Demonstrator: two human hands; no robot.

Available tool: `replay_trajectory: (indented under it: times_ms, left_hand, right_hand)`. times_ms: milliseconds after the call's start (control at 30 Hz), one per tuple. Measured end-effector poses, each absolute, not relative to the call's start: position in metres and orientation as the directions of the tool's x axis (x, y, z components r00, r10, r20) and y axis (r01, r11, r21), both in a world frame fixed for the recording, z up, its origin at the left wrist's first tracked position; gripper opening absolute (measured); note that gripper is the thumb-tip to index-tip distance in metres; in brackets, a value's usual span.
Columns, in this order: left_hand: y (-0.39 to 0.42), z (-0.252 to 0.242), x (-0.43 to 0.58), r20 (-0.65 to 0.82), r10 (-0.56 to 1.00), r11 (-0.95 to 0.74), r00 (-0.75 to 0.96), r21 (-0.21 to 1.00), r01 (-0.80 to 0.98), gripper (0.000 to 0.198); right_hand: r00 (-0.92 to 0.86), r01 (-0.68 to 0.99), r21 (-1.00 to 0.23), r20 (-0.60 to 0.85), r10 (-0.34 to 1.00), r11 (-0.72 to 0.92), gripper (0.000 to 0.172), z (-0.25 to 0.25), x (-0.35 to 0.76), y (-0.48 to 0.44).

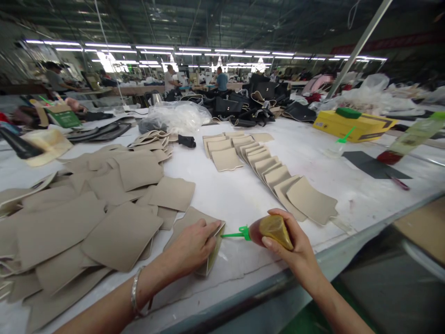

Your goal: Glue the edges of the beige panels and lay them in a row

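My left hand [193, 246] rests on a beige leather piece [194, 220] near the front edge of the white table [229, 195], fingers pressed down and holding its right edge slightly lifted. My right hand [295, 248] is wrapped round a squeeze bottle of amber glue [273, 229]. Its green nozzle [233, 234] points left and touches the lifted edge of that piece.
A big heap of beige pieces [90, 208] lies to the left. A row of overlapping beige pieces [274, 178] runs back on the right. Farther off are a yellow box [354, 124], a dark sheet [373, 164], plastic bags [177, 116] and black bags [243, 109]. Other people work at distant tables.
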State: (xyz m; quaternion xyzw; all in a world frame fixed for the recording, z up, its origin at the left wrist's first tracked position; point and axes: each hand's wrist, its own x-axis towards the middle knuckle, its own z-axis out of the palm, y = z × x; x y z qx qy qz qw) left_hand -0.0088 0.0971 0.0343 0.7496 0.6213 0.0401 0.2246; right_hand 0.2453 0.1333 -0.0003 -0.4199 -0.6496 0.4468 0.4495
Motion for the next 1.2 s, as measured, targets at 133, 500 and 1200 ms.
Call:
replay_trajectory:
  times_ms: [133, 500, 1200]
  left_hand:
    - [0.097, 0.035, -0.008, -0.208, 0.951, -0.132, 0.228, 0.392, 0.91, 0.044]
    - [0.098, 0.034, -0.008, -0.21, 0.947, -0.133, 0.242, 0.431, 0.893, 0.045]
    - [0.096, 0.034, -0.008, -0.204, 0.956, -0.115, 0.21, 0.398, 0.91, 0.044]
  right_hand:
    - [-0.286, 0.144, -0.965, 0.173, 0.942, 0.221, 0.05, 0.001, 0.244, 0.128]
    - [-0.179, 0.212, -0.898, 0.352, 0.919, 0.386, 0.048, -0.003, 0.241, 0.149]
    - [-0.15, 0.128, -0.988, 0.064, 0.987, 0.083, 0.051, -0.001, 0.232, 0.107]
